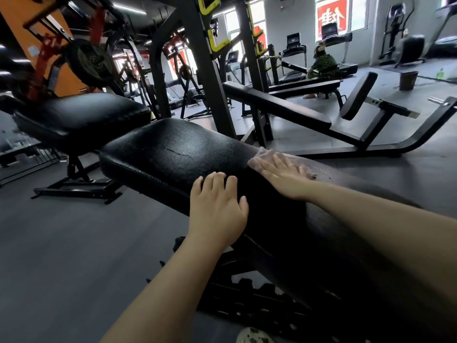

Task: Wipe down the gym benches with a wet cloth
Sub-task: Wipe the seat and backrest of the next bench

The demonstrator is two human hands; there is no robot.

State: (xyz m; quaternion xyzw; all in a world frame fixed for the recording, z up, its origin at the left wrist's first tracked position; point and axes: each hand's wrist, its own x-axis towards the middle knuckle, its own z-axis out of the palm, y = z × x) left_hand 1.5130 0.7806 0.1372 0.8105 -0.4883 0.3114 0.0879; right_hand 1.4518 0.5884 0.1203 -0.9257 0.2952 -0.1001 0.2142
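The right hand point(282, 174) lies flat with straight fingers on a thin pale cloth point(262, 157), pressing it against the black pad of the nearest bench point(173, 154). The cloth sits near the far edge of the pad, about midway along it, and only its front rim peeks out past the fingertips; the hand is blurred, so the wipe seems to be in progress. The left hand point(217, 206) rests open on the near edge of the same pad, fingers loosely bent over the rim, holding nothing and apparently steadying the body.

The pad has a visible crack point(173, 152) in its covering further along. If the cloth is dragged across it, the fabric could snag or force moisture into the padding. The cloth is also close to the far edge, so a long stroke may push it off onto the floor point(61, 243). A second bench point(79, 117) stands just behind to the left, and a longer one point(277, 105) lies beyond; both probably await wiping.
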